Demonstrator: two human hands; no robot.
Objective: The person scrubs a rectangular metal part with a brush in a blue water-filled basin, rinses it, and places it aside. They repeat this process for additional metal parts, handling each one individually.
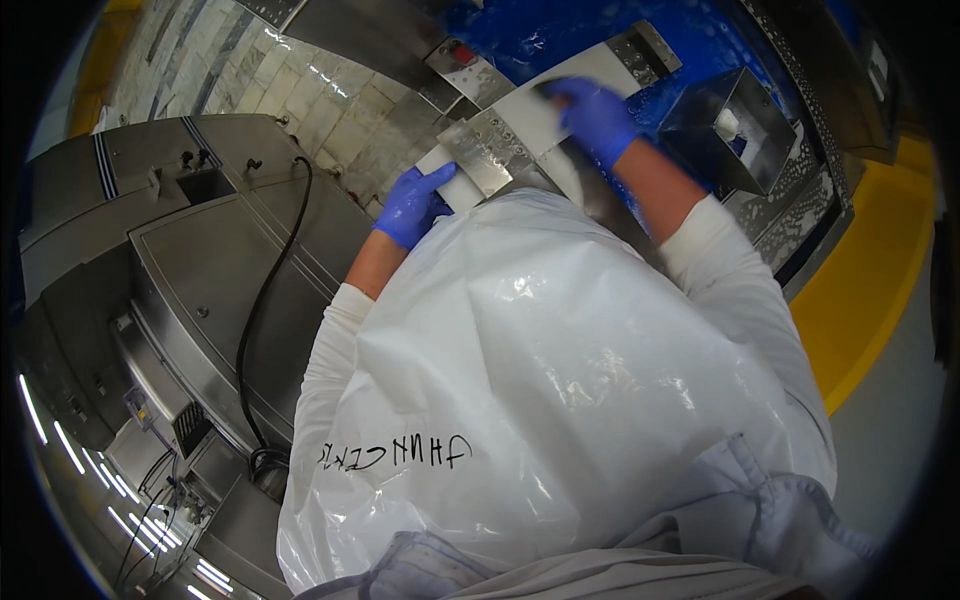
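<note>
A long white board (540,112) runs slantwise in front of my apron, with a wet metal plate (490,150) across its near part. My left hand (412,207), in a blue glove, grips the board's left end, the thumb laid along the top. Over the board's right half is my right hand (597,118), also gloved in blue and smeared by motion. Its fingers are bent round something small and dark that I cannot make out. Suds and drops cover the metal end piece (645,50) at the board's far end.
Right of the board stands an open metal box (730,130) on a blue, sudsy surface (520,35). A yellow platform (870,270) lies at the right. Steel machinery (220,260) with a black cable (275,275) fills the left side, near a tiled floor (320,100).
</note>
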